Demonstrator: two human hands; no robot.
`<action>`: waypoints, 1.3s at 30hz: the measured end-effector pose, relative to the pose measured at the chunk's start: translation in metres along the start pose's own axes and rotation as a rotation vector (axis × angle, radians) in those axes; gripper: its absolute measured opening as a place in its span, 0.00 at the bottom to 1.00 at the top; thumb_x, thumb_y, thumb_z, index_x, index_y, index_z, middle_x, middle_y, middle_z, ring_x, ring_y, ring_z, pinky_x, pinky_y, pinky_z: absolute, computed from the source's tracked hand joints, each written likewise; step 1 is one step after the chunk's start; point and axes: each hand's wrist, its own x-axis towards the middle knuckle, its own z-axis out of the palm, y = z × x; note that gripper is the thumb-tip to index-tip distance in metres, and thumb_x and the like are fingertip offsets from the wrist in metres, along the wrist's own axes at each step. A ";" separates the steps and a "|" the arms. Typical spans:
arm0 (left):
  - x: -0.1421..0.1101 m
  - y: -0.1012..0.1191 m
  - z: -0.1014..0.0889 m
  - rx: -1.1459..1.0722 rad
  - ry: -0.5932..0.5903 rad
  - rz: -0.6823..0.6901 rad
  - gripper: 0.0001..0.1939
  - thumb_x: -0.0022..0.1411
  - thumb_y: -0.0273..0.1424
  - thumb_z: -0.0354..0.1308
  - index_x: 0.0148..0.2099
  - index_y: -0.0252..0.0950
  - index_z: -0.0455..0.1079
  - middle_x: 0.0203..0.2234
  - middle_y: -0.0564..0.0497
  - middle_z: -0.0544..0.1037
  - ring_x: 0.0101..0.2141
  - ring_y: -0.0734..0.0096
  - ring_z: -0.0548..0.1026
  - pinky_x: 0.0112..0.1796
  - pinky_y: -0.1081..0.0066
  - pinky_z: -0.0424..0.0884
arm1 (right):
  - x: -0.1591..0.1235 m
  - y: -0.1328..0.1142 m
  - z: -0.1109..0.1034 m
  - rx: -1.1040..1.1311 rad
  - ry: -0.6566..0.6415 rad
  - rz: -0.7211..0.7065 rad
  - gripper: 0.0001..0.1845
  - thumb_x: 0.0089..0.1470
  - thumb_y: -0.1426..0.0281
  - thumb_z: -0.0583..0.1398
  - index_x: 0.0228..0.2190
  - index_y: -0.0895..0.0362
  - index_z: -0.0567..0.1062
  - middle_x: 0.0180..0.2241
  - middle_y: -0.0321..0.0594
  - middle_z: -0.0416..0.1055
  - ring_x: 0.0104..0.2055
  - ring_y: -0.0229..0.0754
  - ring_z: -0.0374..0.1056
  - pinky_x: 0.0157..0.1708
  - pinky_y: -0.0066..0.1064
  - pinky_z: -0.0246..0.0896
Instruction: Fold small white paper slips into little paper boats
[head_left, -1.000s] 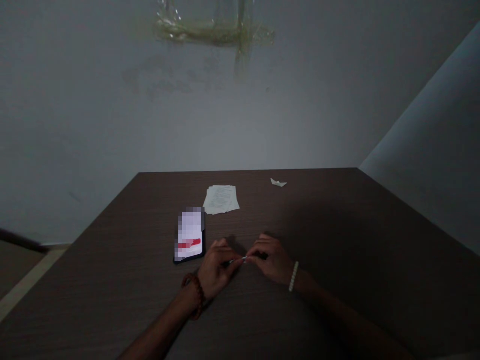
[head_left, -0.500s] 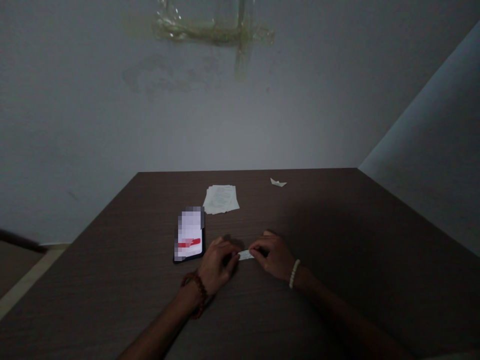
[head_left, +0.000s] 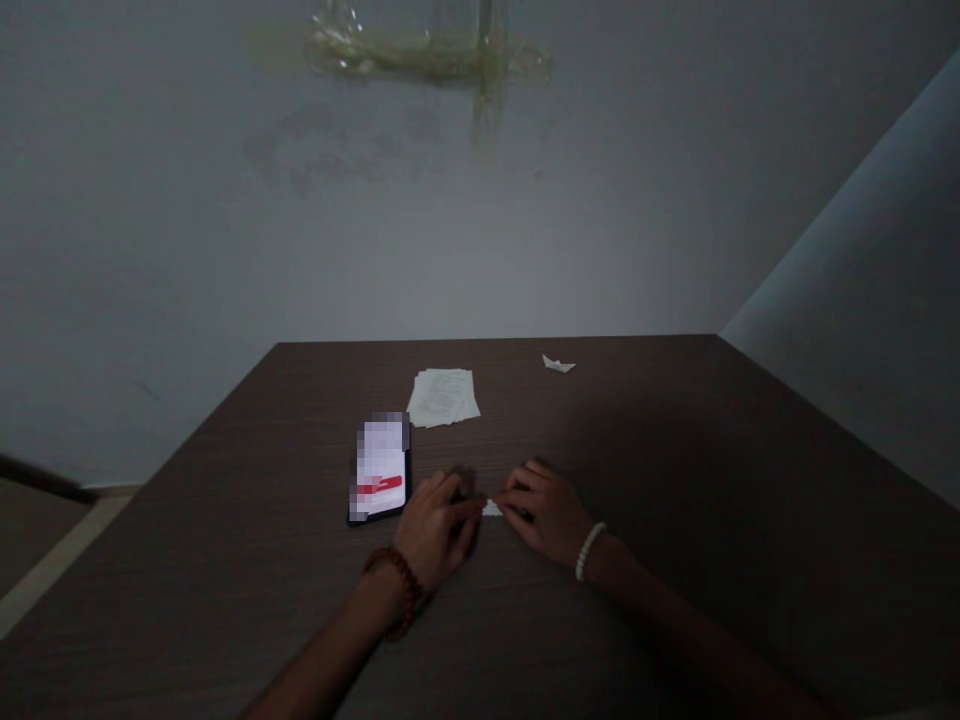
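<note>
A small piece of folded white paper (head_left: 491, 508) lies low over the table between my fingertips, most of it covered by them. My left hand (head_left: 439, 525) has thumb and forefinger closed on its left end, and a brown bead bracelet circles that wrist. From the other side, my right hand (head_left: 546, 510) pinches the right end; a pale bead bracelet is on its wrist. Just left of my left hand lies a smartphone (head_left: 380, 468) with a lit, partly pixelated screen.
Beyond the phone rests a stack of printed paper sheets (head_left: 442, 398). A small folded paper boat (head_left: 558, 365) sits near the far edge of the brown table (head_left: 637, 400). Behind it rises a grey wall (head_left: 480, 240) with tape high up.
The paper first showed edge-on as a thin strip, then turned its flat face up. Now my fingertips cover more of it. Both hands stay in nearly the same place.
</note>
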 end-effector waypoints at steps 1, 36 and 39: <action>0.000 0.000 0.000 0.012 0.002 0.002 0.13 0.61 0.27 0.51 0.41 0.40 0.76 0.33 0.46 0.69 0.36 0.61 0.65 0.36 0.62 0.63 | 0.000 0.000 -0.001 -0.027 -0.017 -0.022 0.06 0.57 0.72 0.58 0.31 0.56 0.76 0.32 0.38 0.67 0.37 0.40 0.59 0.37 0.31 0.56; -0.008 -0.003 -0.015 0.292 -0.070 0.254 0.09 0.61 0.26 0.50 0.33 0.32 0.72 0.28 0.46 0.69 0.34 0.63 0.64 0.36 0.62 0.62 | -0.001 -0.009 -0.002 -0.186 -0.114 -0.024 0.11 0.60 0.72 0.56 0.42 0.51 0.75 0.36 0.39 0.68 0.40 0.41 0.58 0.37 0.32 0.52; -0.009 -0.006 -0.015 0.202 -0.041 0.267 0.11 0.62 0.27 0.49 0.31 0.33 0.72 0.27 0.47 0.68 0.33 0.64 0.64 0.34 0.63 0.62 | -0.001 -0.005 -0.001 -0.172 -0.100 -0.014 0.12 0.59 0.73 0.57 0.43 0.49 0.75 0.36 0.39 0.68 0.40 0.41 0.58 0.38 0.32 0.53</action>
